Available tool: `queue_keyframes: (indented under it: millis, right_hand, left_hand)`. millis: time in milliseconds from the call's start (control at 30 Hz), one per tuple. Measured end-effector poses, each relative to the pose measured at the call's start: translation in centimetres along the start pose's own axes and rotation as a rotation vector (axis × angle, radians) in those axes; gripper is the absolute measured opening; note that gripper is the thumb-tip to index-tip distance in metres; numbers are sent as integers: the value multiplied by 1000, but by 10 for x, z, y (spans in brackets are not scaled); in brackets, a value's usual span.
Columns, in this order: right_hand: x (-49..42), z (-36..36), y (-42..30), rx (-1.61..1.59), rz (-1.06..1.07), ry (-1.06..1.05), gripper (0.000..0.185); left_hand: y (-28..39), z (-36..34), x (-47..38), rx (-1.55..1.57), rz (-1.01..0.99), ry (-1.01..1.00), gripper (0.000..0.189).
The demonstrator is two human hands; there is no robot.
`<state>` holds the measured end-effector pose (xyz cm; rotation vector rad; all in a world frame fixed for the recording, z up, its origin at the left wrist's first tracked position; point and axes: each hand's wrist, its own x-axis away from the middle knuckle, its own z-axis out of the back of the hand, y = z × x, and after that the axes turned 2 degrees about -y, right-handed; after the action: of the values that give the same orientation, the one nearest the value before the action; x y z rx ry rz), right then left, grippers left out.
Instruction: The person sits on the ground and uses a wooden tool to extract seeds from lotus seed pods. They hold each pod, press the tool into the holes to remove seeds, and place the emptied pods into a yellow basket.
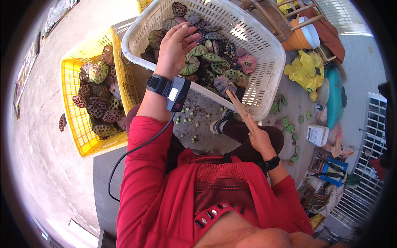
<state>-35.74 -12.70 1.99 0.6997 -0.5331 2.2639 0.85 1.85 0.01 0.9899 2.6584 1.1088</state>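
My left hand (178,43) hangs over the white plastic basket (141,60), its fingers loosely parted and nothing visible in them. Dried and greenish lotus seed pods (216,59) fill the basket around it, with a heap of loose dark seeds (228,51) among them. In my right hand (261,141) is a flat wooden stick (240,108). The stick's far end reaches over the basket's near rim and meets, or overlaps in view, a purplish lotus pod (223,85). A device with a cable (179,94) is strapped to my left wrist.
To the left stands a yellow plastic crate (73,124) of perforated lotus pods (98,107). Green seeds (187,119) lie scattered on the floor between my legs. On the right are green pod pieces (290,128), a yellow plastic bag (305,71), a white container (318,135) and a wooden chair (276,20).
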Motion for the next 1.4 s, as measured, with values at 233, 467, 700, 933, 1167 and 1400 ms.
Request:
queue_keyframes:
  millis: [233, 467, 700, 933, 1167, 1400]
  right_hand:
    - [14, 19, 18, -155, 209, 425, 78]
    - [-6, -20, 38, -55, 210, 102, 84]
    - [7, 17, 25, -1417, -55, -434, 80]
    - [5, 29, -4, -1649, 127, -499, 73]
    - [-3, 22, 0, -1852, 258, -614, 41]
    - [-15, 20, 11, -1803, 466, -903, 37]
  left_hand:
    - [4, 4, -2, -39, 5, 44, 38]
    - [2, -4, 0, -14, 37, 21, 37]
    - [-2, -1, 1, -152, 33, -52, 24]
    - [-35, -20, 10, -595, 107, -391, 20]
    - [-31, -20, 15, -746, 157, -328, 35]
    - [-14, -30, 24, -77, 409, -342, 62]
